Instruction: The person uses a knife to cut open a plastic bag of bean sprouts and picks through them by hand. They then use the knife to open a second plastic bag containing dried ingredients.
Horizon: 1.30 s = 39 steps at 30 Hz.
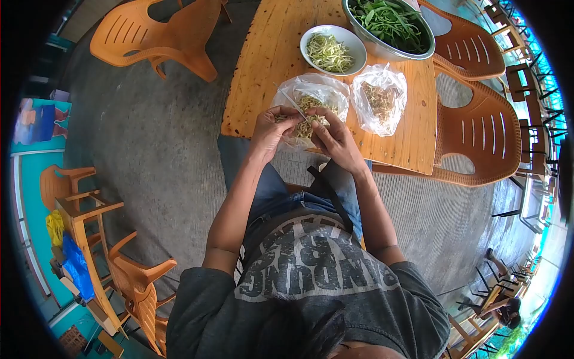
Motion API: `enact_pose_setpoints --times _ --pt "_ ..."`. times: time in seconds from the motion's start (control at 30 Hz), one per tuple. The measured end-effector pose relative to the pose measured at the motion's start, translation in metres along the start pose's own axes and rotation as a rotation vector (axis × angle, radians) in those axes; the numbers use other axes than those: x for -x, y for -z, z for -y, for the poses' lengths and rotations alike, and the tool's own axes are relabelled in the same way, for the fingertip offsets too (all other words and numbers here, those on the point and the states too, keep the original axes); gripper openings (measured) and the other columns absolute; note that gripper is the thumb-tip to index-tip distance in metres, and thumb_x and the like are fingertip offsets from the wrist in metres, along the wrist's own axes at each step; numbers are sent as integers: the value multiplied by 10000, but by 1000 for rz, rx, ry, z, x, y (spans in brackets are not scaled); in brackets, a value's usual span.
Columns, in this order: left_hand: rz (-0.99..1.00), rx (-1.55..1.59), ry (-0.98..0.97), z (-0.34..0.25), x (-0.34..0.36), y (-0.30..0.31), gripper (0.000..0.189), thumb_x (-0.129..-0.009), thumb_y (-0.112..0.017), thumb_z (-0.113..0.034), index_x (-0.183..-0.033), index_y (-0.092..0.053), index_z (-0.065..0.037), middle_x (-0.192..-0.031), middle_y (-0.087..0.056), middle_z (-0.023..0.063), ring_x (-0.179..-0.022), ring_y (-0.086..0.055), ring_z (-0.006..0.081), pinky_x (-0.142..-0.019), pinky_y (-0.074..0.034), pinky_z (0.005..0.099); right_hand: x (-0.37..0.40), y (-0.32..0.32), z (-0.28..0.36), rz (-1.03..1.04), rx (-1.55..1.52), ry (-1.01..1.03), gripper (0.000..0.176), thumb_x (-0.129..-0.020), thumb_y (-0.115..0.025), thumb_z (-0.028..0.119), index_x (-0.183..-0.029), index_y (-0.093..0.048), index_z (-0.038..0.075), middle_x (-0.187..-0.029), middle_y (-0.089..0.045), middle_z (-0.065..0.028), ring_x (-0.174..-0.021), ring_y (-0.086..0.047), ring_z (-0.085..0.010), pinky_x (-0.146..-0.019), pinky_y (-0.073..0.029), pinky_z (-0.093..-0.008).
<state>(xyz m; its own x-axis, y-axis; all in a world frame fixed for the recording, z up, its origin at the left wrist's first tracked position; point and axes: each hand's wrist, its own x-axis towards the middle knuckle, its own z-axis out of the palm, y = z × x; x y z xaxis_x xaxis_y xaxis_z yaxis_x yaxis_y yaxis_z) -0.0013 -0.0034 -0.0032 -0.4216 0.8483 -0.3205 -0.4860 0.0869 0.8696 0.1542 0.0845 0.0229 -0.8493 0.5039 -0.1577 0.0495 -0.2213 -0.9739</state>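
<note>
Both hands are over a clear plastic bag [335, 90] of bean sprouts at the table's near edge. My left hand [275, 130] has its fingers pinched on a thin pale sprout that slants up between the hands. My right hand [336, 139] is closed too, its thumb and forefinger pinched near the sprout's lower end; what lies between them is too small to make out. Beyond the bag stands a white bowl [330, 52] of pale sprouts. A second plastic bag [382, 99], holding brownish scraps, lies to the right.
A metal bowl [391, 52] of green leaves stands at the far right of the wooden table [412, 143]. Orange chairs [478, 131] line the table's right side. Another orange chair [134, 33] is at the upper left. My legs are under the near edge.
</note>
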Motion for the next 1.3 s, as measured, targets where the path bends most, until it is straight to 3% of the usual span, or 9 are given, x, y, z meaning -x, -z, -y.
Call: enact_pose_setpoints --times 0.27,0.37,0.47,0.57,0.6,0.7,0.9,1.13,1.3 --pt "55 -123 70 -1 8 3 85 -829 -667 -82 -900 -645 -40 -750 -616 -9 -638 -500 31 -605 -394 164 -4 -4 -11 -27 -34 18 248 -983 -484 234 -1147 -499 50 -672 -433 42 -587 -374 -39 -509 -306 -191" --pt "40 -3 69 -3 14 8 143 -847 -644 -115 -957 -624 -26 -805 -612 -7 -678 -515 42 -618 -420 183 -6 1 -5 -94 57 -32 351 -968 -513 273 -1225 -472 38 -614 -429 35 -561 -384 -53 -499 -322 -220" --pt "-59 252 65 -10 22 20 190 -864 -604 -129 -1010 -598 -9 -854 -604 15 -703 -522 65 -611 -437 214 -11 15 -8 -180 371 -31 470 -943 -546 295 -1324 -419 52 -561 -483 -27 -513 -432 -110 -507 -365 -271" --pt "-103 407 79 -4 23 46 169 -872 -565 -128 -989 -590 -9 -868 -600 41 -715 -536 91 -613 -450 233 -10 20 -3 -273 649 110 512 -921 -560 290 -1360 -408 76 -582 -548 -126 -518 -515 -193 -541 -405 -315" --pt "-119 448 86 -3 24 49 125 -877 -518 -122 -922 -589 -28 -833 -596 38 -705 -537 81 -607 -440 217 -9 21 3 -235 679 59 471 -909 -566 257 -1331 -448 86 -629 -581 -184 -544 -568 -249 -576 -433 -330" --pt "-137 468 84 -2 29 54 99 -880 -524 -134 -863 -577 -52 -800 -593 33 -670 -533 80 -572 -429 218 -11 20 -4 -221 677 136 394 -899 -577 218 -1260 -522 70 -640 -597 -175 -576 -604 -268 -584 -449 -346" --pt "-187 -5 49 8 27 54 143 -897 -569 -213 -829 -581 -87 -711 -541 -20 -621 -492 48 -549 -382 192 -12 3 5 -257 908 3 258 -848 -626 223 -1050 -635 64 -696 -628 -190 -653 -641 -325 -609 -491 -389" --pt "-144 14 40 11 26 44 156 -893 -606 -245 -842 -602 -97 -709 -541 -39 -603 -458 34 -537 -358 180 -41 -19 -19 -175 1066 233 252 -736 -659 161 -974 -649 77 -774 -649 -191 -734 -643 -355 -664 -513 -438" --pt "-144 45 66 11 33 45 164 -888 -615 -256 -838 -610 -100 -723 -555 -36 -614 -456 34 -548 -355 174 -55 -21 -28 -169 1171 189 269 -733 -658 168 -988 -654 82 -777 -651 -186 -728 -635 -367 -659 -511 -439"
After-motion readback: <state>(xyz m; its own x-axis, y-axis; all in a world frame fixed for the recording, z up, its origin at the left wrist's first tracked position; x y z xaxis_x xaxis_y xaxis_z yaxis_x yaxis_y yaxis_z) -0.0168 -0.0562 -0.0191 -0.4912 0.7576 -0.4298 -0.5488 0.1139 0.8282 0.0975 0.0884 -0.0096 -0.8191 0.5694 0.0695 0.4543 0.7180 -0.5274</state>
